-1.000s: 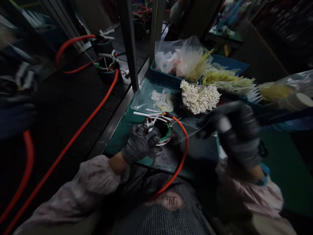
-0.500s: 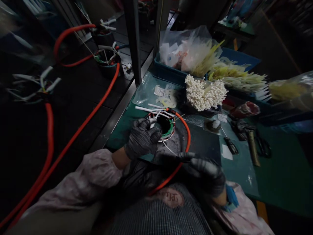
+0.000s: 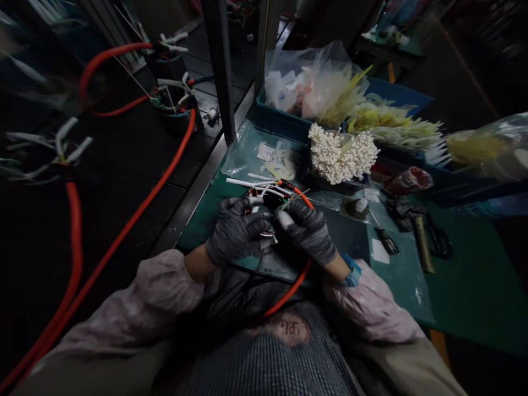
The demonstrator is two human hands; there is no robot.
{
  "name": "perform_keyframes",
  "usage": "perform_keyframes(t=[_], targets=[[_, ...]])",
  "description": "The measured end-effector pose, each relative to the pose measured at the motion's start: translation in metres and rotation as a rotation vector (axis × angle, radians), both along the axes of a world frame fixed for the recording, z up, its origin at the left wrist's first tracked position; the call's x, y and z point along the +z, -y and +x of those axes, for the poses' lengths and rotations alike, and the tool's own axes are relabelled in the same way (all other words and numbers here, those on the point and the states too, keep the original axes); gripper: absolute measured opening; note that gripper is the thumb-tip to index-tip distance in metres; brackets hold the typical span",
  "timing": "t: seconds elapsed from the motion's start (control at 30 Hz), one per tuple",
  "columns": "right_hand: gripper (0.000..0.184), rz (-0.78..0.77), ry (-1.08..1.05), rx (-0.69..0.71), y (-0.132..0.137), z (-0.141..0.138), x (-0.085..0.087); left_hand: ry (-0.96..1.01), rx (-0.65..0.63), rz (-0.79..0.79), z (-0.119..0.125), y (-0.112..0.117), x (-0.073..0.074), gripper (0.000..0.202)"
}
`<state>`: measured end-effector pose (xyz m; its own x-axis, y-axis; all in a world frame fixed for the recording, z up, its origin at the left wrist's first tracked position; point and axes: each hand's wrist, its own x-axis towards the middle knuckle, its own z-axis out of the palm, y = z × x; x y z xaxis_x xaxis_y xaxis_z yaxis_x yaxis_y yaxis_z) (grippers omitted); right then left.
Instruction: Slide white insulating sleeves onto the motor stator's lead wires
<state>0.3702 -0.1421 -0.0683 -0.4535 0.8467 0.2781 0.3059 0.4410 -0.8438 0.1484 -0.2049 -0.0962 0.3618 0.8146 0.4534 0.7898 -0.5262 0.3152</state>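
Observation:
A wound motor stator [image 3: 268,234] sits on the bench in front of me, white-sleeved leads [image 3: 243,183] sticking out to its upper left. From its top an orange cable [image 3: 304,197] curves right and comes down toward my lap. My left hand [image 3: 237,228], in a grey glove, is closed on the stator's left rim, fingertips by a white sleeve. My right hand [image 3: 307,228], gloved too, lies over the right rim with curled fingers. Whatever they pinch is hidden; a thin pale strand [image 3: 299,197] shows just above them.
Bundled white-tipped sleeves [image 3: 342,154] stand behind the stator, near blue bins [image 3: 284,121] of bags and yellowish sleeving [image 3: 396,129]. Right lie a screwdriver [image 3: 386,240], scissors [image 3: 441,242] and a stick-like tool [image 3: 421,245]. More stators with red cables [image 3: 165,176] stand left, past a metal post [image 3: 220,71].
My right hand has moved up and left from near the bench's front edge to the stator's right rim. The white thread running toward it no longer shows. My left hand stays at the left rim.

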Motion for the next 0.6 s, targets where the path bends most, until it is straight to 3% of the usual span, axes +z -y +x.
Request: perform_keyframes(t=[0.1,0.17,0.3,0.6], targets=[[0.03,-0.212,-0.175,0.083,-0.004,0.002,0.008,-0.013,0.007,-0.003,0.001,0.0,0.001,0.017],[0.025,-0.282,-0.182,0.157,-0.006,0.006,0.014,-0.006,0.025,0.054,0.002,0.001,0.001,0.018],[0.009,-0.243,-0.158,0.195,-0.01,0.01,0.018,0.012,0.057,0.125,0.003,0.001,0.002,0.021],[0.007,-0.225,-0.157,0.191,-0.006,0.01,0.007,0.016,0.044,0.034,0.002,0.002,0.003,0.018]])
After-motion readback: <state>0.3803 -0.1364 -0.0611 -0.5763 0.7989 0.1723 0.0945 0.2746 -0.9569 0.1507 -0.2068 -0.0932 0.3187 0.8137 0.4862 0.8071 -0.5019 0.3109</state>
